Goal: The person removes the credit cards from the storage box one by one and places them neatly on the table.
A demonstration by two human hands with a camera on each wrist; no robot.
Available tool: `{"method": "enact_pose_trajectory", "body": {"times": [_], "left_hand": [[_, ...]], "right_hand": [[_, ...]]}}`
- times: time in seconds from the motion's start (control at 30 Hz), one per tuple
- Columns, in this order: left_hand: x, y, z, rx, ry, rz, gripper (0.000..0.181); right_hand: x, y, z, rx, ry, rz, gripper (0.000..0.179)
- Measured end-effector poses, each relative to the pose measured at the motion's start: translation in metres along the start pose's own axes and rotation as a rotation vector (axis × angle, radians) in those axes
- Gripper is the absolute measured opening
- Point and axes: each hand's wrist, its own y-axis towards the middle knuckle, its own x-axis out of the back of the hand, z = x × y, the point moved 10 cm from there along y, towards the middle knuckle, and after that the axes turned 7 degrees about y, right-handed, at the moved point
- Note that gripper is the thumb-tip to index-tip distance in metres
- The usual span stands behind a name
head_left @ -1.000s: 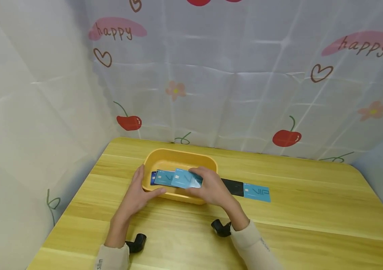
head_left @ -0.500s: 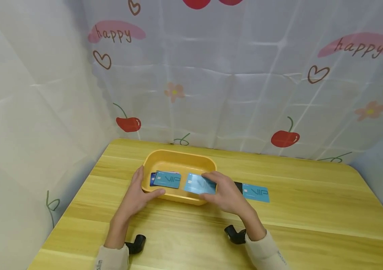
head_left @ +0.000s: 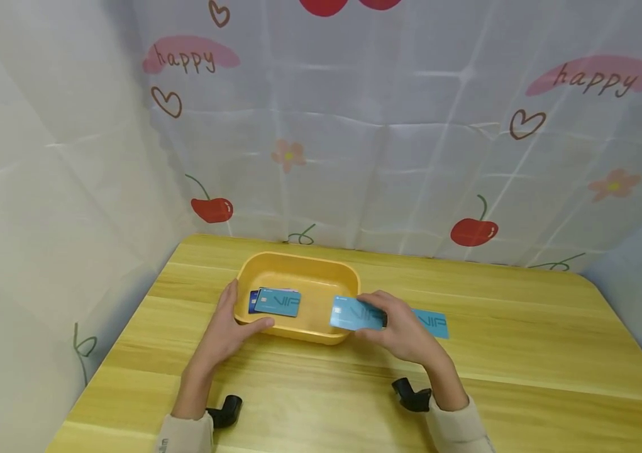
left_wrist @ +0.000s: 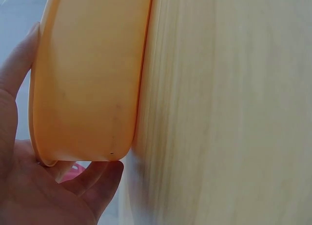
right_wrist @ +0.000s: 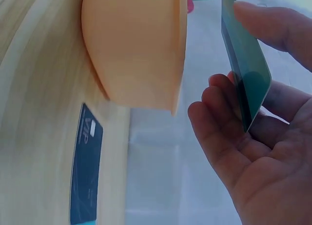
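My left hand [head_left: 223,327] grips the left end of a yellow plastic bin [head_left: 329,264], thumb along the near rim and fingers against the end wall. The bin [left_wrist: 87,78] fills much of the left wrist view. My right hand [head_left: 402,327] pinches a light blue VIP card [head_left: 351,313] over the bin's right rim; the right wrist view shows this card [right_wrist: 248,69] between thumb and fingers, raised off the table. Inside the bin at left lies a small pile of cards, a blue VIP card [head_left: 278,302] on top and a dark blue card [head_left: 252,302] peeking out.
Right of the bin, another light blue VIP card [head_left: 434,324] lies on the wooden table [head_left: 524,352], partly behind my right hand. A black VIP card [right_wrist: 87,166] lies beside it in the right wrist view. A printed white curtain [head_left: 383,157] hangs behind the table.
My right hand has moved right with the light blue card, from above the card pile to the bin's right rim. The left hand keeps its hold on the bin.
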Motion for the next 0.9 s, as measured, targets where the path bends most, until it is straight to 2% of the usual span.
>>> {"method": "enact_pose_trajectory", "body": {"times": [0.4,0.9], "left_hand": [[0.001,0.0,0.001,0.009,0.006,0.001,0.122],[0.0,0.002,0.002,0.0,0.008,0.001,0.121]], "right_hand": [[0.037,-0.021,-0.027,-0.045,-0.019,-0.078,0.053],[0.054,-0.041,-0.053,-0.088,-0.066,-0.006,0.054]]}}
